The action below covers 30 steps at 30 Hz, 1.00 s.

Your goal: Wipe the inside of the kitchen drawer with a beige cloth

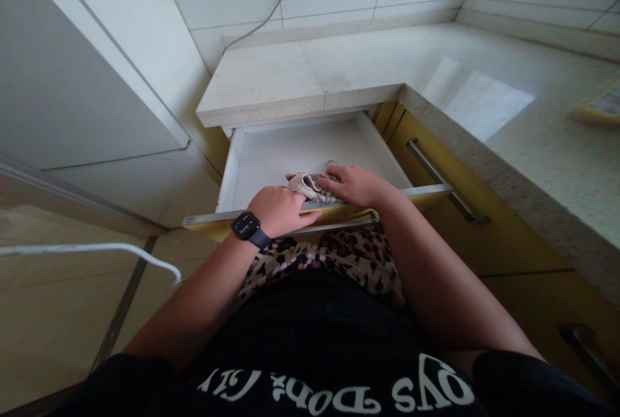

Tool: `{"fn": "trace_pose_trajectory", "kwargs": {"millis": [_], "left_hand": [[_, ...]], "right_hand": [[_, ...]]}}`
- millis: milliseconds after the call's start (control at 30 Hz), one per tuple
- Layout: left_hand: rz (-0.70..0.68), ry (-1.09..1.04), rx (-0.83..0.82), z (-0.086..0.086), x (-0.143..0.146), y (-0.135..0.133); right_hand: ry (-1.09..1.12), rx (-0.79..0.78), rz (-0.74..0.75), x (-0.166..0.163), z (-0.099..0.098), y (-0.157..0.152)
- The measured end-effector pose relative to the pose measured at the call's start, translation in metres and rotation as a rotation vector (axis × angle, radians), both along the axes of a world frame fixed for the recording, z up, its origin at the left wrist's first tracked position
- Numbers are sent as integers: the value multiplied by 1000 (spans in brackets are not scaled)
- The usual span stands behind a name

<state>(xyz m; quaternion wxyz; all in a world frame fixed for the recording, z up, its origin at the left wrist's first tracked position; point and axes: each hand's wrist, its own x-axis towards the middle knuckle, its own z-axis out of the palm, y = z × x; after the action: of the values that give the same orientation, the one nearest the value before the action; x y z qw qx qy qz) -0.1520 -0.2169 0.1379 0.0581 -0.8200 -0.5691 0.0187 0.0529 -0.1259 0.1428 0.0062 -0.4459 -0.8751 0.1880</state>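
A drawer with a white inside and a yellow front stands pulled out under the stone countertop. My right hand lies inside it near the front, fingers pressed down on a crumpled beige cloth. My left hand, with a dark watch on the wrist, rests curled over the drawer's front edge, its fingers closed around the rim beside the cloth.
A second yellow drawer front with a metal bar handle is to the right, under the L-shaped counter. A white cord hangs at the left over the tiled floor. A cable runs down the tiled wall. A yellow-edged object lies at far right.
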Motion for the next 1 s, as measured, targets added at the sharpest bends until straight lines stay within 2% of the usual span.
{"fn": "trace_pose_trajectory", "kwargs": {"millis": [1000], "left_hand": [[-22,8,30,-1,-1,0]], "right_hand": [[10,13,2,1,-2,1]]}}
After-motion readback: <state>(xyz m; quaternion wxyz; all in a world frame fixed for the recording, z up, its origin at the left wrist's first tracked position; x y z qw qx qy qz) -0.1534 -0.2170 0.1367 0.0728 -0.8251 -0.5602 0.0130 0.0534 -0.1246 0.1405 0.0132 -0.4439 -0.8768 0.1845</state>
